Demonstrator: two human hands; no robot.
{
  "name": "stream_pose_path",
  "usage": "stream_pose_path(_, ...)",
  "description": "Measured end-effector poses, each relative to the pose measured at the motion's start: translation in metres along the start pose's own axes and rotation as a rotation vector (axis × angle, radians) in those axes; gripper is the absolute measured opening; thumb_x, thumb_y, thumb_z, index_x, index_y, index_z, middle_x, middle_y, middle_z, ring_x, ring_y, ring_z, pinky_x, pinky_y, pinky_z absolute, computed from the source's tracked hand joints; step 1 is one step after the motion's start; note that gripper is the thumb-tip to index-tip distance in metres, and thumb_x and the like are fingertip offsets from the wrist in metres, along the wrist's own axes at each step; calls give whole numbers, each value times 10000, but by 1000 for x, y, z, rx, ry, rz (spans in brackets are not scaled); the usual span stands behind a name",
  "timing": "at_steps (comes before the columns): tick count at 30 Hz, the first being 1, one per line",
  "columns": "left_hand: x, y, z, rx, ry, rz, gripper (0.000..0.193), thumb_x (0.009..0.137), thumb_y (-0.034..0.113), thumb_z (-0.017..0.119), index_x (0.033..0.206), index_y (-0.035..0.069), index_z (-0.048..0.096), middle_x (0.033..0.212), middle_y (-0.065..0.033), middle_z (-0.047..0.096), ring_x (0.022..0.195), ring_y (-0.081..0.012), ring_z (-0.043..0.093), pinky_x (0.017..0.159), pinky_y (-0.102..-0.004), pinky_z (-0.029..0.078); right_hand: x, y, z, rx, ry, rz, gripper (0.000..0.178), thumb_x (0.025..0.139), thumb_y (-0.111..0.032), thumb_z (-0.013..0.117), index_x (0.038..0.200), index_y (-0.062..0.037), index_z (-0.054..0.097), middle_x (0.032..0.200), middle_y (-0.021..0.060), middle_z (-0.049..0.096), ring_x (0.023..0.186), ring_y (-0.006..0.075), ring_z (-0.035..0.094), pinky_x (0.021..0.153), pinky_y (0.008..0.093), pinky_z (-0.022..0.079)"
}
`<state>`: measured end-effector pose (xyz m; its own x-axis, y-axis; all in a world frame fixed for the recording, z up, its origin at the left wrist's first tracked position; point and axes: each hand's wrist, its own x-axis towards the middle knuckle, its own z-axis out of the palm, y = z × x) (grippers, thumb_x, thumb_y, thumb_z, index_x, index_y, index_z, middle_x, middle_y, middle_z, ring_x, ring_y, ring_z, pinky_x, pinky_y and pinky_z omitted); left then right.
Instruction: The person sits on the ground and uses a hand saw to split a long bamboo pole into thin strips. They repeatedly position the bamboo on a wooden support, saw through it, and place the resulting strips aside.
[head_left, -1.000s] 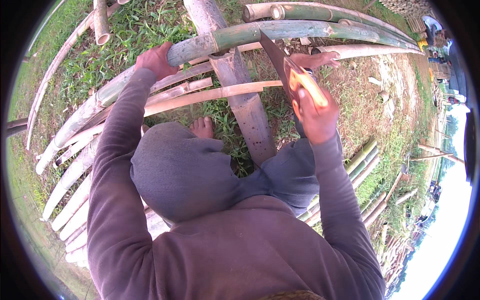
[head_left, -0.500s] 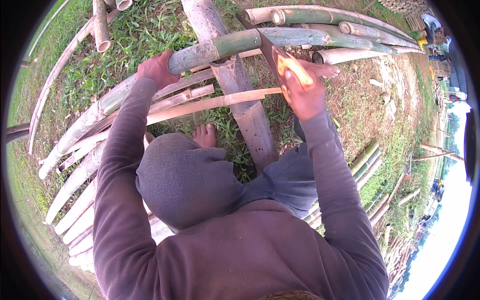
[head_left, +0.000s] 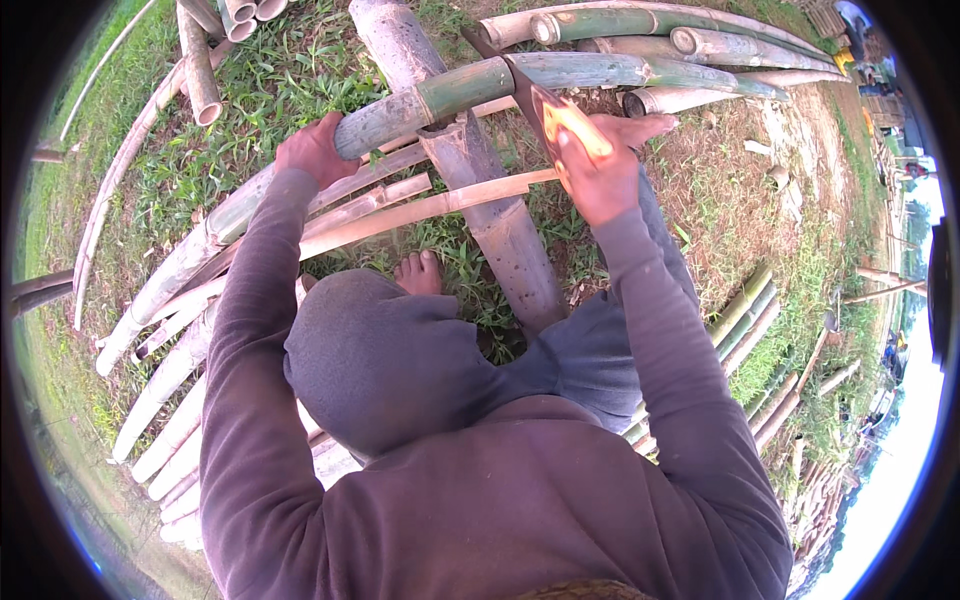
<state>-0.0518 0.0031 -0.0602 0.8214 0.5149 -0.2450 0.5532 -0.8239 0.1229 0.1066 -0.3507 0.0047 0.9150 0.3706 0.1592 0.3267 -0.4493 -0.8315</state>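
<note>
Over grass [head_left: 300, 70], the left grip [head_left: 312, 152] clasps grey-green jointed bamboo [head_left: 455, 94], the right grip [head_left: 602, 178] an orange-handled saw [head_left: 577, 128].

Bright daylight, sky [head_left: 912, 435] blown white at right, fisheye bending (strongest near edges)

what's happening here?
A person has a saw in the right hand, its blade across a green bamboo pole. The left hand grips bamboo to the left of the blade. The pole crosses over a thicker log. I can't tell how deep any cut goes.
</note>
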Motion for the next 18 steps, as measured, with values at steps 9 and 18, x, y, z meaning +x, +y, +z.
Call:
stream_pose_path(9,5,-1,5,20,-14,-6,826,755,533,831,1482,246,564,1308,-108,734,1178,-332,726,1018,-478,576,-27,3,-19,142,-69,277,266,1005,-173,772,1098,65,699,865,84,742,754,107,677,660,280,537)
stream_pose_path(18,-1,6,-3,27,-26,-30,892,736,547,838,1515,233,536,1304,-163,730,1190,-361,720,1040,-481,564,-53,18,-33,612,57,189,193,1037,-82,702,1193,31,679,906,14,703,724,52,632,603,234,511)
